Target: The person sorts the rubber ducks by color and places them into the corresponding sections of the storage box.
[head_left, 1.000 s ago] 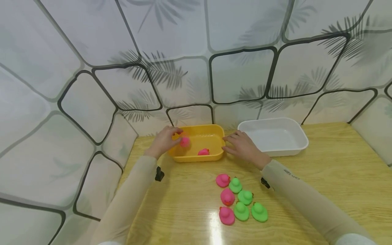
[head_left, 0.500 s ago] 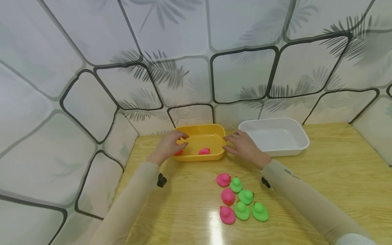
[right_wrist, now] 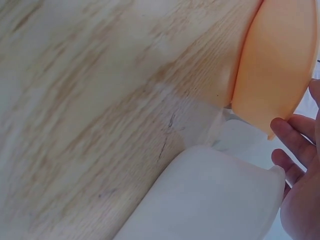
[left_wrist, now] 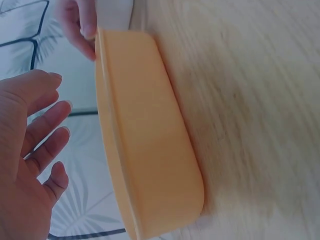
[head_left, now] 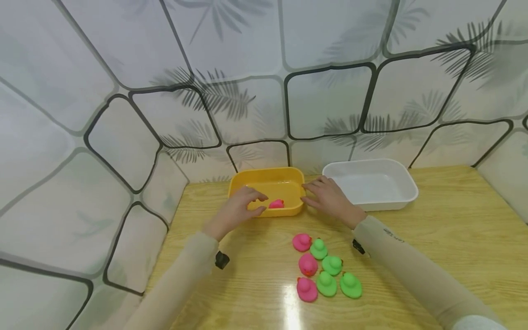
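Note:
In the head view my left hand [head_left: 237,208] hangs over the left front of the yellow bin [head_left: 284,176], empty, its fingers and thumb apart. The left wrist view shows this hand [left_wrist: 35,135] beside the bin's outer wall [left_wrist: 145,135], holding nothing. A pink rubber duck [head_left: 276,204] lies inside the bin by its front wall; the bin's left part is hidden behind my hand. At the bin's right end, my right hand [head_left: 330,199] touches the rim with its fingertips. In the right wrist view its fingers [right_wrist: 295,137] rest against the yellow end wall.
A white bin [head_left: 371,183] stands right of the yellow one. Nearer on the wooden table [head_left: 445,233] sit three pink ducks [head_left: 308,264] and several green ducks [head_left: 327,284] in a cluster. A patterned wall [head_left: 255,110] rises behind the bins.
My left hand let go of a pink duck in the left part of the yellow bin, then moved right and toward the bin's front. My right hand has stayed at the rim.

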### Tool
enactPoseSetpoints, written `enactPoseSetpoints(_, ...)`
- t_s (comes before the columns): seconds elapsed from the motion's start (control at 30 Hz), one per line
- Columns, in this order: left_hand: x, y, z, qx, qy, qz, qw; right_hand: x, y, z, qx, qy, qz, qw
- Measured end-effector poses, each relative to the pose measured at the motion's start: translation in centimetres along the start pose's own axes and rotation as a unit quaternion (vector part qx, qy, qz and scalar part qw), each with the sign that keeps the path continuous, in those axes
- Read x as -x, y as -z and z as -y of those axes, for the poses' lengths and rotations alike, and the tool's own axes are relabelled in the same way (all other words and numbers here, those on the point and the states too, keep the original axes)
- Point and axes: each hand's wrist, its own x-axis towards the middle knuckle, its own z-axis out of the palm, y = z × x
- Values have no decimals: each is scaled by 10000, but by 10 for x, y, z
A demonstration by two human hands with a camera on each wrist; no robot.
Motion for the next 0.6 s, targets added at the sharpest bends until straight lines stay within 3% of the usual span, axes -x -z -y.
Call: enactPoseSetpoints(0.6,21,-27,-41,219,-408,369,9982,0,-1,-1,-18,-47,23,10000)
